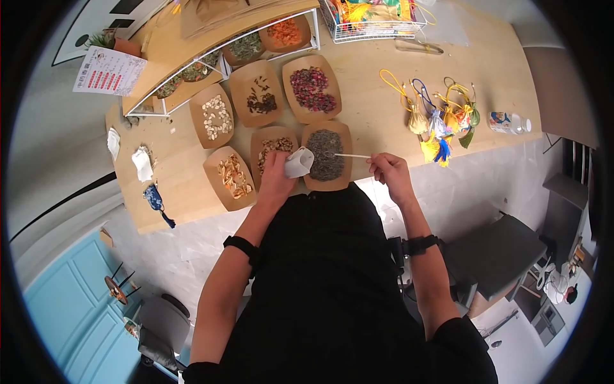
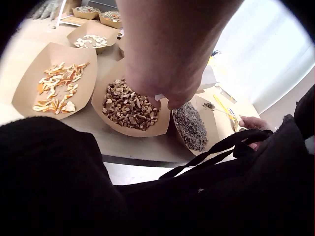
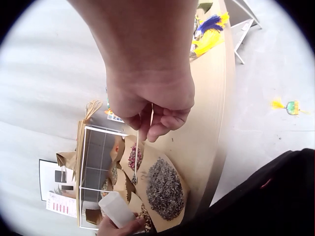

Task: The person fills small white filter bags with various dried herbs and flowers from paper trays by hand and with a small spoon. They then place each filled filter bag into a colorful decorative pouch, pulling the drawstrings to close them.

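My left hand (image 1: 277, 175) holds a small white paper pouch (image 1: 298, 164) over the tray of brown chopped bits (image 2: 129, 105), its mouth toward the neighbouring tray. In my right hand (image 1: 391, 174) a thin spoon (image 1: 353, 155) is pinched by its pale handle. A little heap of dried buds (image 2: 208, 105) lies on the spoon's tip in the left wrist view. That tip is above the paper tray of grey-purple dried buds (image 3: 166, 189). The left wrist view hides most of the pouch behind the left hand.
Around these stand trays of orange peel strips (image 1: 235, 179), white slices (image 1: 217, 118), dark cloves (image 1: 262, 102) and red rosebuds (image 1: 313, 89). A white rack (image 1: 318, 29) is behind. Tasselled sachets (image 1: 441, 118) and a clear bottle (image 1: 510, 123) lie right, a blue sachet (image 1: 153, 197) left.
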The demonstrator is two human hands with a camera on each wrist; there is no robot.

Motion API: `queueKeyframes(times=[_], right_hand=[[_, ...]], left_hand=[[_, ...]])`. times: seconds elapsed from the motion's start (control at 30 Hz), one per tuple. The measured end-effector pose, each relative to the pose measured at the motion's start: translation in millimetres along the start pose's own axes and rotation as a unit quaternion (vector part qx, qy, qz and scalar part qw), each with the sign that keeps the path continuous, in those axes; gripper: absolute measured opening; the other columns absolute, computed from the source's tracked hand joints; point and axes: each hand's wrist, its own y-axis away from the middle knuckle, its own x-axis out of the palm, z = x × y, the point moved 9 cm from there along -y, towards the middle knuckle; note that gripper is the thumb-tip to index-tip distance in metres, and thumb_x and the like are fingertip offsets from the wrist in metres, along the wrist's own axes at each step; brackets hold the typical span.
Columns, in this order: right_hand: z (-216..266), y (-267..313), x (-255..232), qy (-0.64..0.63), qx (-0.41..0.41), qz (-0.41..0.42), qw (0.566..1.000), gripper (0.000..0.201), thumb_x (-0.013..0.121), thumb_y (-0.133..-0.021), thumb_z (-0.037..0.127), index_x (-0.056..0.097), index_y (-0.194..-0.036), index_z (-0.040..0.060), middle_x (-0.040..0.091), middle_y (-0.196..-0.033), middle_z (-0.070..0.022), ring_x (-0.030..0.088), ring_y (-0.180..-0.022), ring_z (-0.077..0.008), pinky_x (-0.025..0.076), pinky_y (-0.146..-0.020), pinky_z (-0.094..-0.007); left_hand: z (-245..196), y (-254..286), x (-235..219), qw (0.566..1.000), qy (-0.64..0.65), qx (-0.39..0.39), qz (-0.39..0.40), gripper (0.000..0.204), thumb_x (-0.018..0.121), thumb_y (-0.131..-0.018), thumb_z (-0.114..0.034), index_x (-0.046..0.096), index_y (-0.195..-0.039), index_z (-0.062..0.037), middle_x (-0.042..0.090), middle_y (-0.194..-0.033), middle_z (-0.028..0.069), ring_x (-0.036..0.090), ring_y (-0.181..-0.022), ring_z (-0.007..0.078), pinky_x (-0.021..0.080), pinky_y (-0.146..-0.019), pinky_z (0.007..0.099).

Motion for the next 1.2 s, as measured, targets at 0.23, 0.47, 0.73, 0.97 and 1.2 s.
queueKeyframes(times=[0.23,0.47,0.73,0.97,1.2], right_hand=[[33,21,17,0.006,-0.034,0.012,0.999,0.025,0.059,-0.095,0.023,0.07,-0.086,0.0025,0.059,-0.066,0.001,0.049,-0.055,-0.0055,0.035,-0.048,-0.0196],[95,62,64,0.317,-0.342,0.023,0.884,0.012,0.064,-0.091,0.01,0.069,-0.094,0.0002,0.056,-0.07,-0.0082,0.052,-0.058,-0.014,0.043,-0.054,-0.0283],[41,22,-6,0.212,-0.2,-0.114,0.95,0.018,0.064,-0.092,0.015,0.07,-0.092,-0.0022,0.055,-0.061,-0.0045,0.045,-0.054,-0.0086,0.038,-0.051,-0.0262],[-6,-5,6,0.196,-0.1,-0.066,0.973,0.027,0.061,-0.094,0.023,0.07,-0.088,-0.0017,0.058,-0.062,-0.0029,0.049,-0.054,-0.0079,0.039,-0.05,-0.025],[-29,-12,8,0.0,0.034,-0.006,0.999,0.027,0.06,-0.094,0.023,0.069,-0.086,-0.0011,0.058,-0.065,-0.0025,0.047,-0.052,-0.0067,0.037,-0.048,-0.0216]], left_hand=[[-15,-6,9,1.0,0.021,0.014,0.015,0.045,0.072,-0.071,0.002,0.052,-0.111,-0.0036,0.05,-0.111,0.0175,0.054,-0.103,0.0413,0.048,-0.086,0.0458],[-15,-6,10,0.999,0.041,0.022,0.025,0.039,0.073,-0.071,-0.001,0.053,-0.105,-0.0018,0.054,-0.105,0.0178,0.056,-0.099,0.04,0.047,-0.083,0.0434],[18,2,-33,0.988,0.104,-0.089,-0.067,0.043,0.076,-0.071,-0.006,0.054,-0.108,-0.0023,0.058,-0.102,0.0159,0.06,-0.094,0.0319,0.049,-0.08,0.04],[4,-6,-55,0.976,0.111,-0.129,-0.139,0.038,0.076,-0.077,-0.011,0.054,-0.107,-0.0024,0.059,-0.102,0.0138,0.061,-0.091,0.0263,0.049,-0.077,0.0364],[6,-4,-38,0.994,0.038,-0.019,-0.097,0.04,0.076,-0.074,-0.005,0.054,-0.108,-0.0035,0.058,-0.101,0.0136,0.062,-0.092,0.0297,0.049,-0.078,0.0369]])
